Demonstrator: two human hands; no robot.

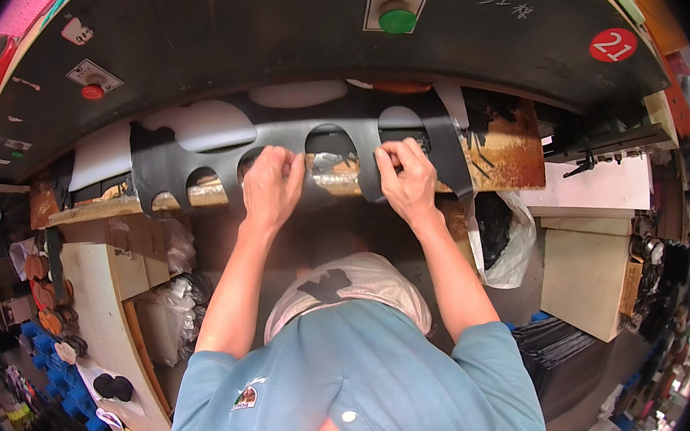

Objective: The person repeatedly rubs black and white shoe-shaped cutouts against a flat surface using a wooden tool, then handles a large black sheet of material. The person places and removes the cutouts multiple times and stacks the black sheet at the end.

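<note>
A long dark sheet (pixel 450 152) of flexible material, with a row of large oval holes cut through it, stretches across the work surface in front of me. My left hand (pixel 270 191) has its fingers curled closed on the sheet's near part, beside one of the holes. Farther right, my right hand (pixel 409 180) pinches the sheet between thumb and fingers near another hole. The sheet's near edge hangs over the front of the worn wooden board (pixel 517 141). Behind it, pale areas show through or beyond the cutouts.
Close above the sheet spans a broad black machine panel (pixel 256 25) with a green button (pixel 397 22) and a red button (pixel 93 92). A clear plastic bag (pixel 514 250) hangs at the right by a pale cabinet (pixel 583 274). Blue crates (pixel 63 375) stand at the lower left.
</note>
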